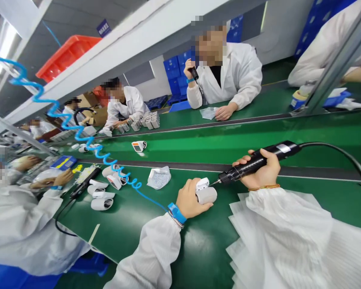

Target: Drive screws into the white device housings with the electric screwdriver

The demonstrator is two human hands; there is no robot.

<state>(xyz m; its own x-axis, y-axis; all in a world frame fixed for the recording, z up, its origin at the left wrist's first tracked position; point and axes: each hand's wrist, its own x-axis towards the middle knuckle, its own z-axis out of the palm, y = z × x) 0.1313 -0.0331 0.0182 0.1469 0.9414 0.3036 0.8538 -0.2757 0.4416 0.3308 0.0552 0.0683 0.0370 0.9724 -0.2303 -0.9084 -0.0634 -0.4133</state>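
Observation:
My left hand (190, 199) is wrapped round a small white device with a rolled grey-white cuff (206, 195), held just over the green table (132, 224). A blue strap circles that wrist. My right hand (265, 172) grips a black electric screwdriver (258, 161) lying roughly level, its cable running off to the right. The screwdriver's thin bit points left and reaches the white housing of the device; whether it sits in a screw hole is too small to tell.
Several similar cuffed devices (102, 204) and a bag of small parts (159, 178) lie to the left. A coiled blue cord (100, 150) hangs across. Plastic sheets (239, 241) lie beneath my right arm. Behind runs a green conveyor (186, 146) carrying one device (138, 146); co-workers sit left and opposite.

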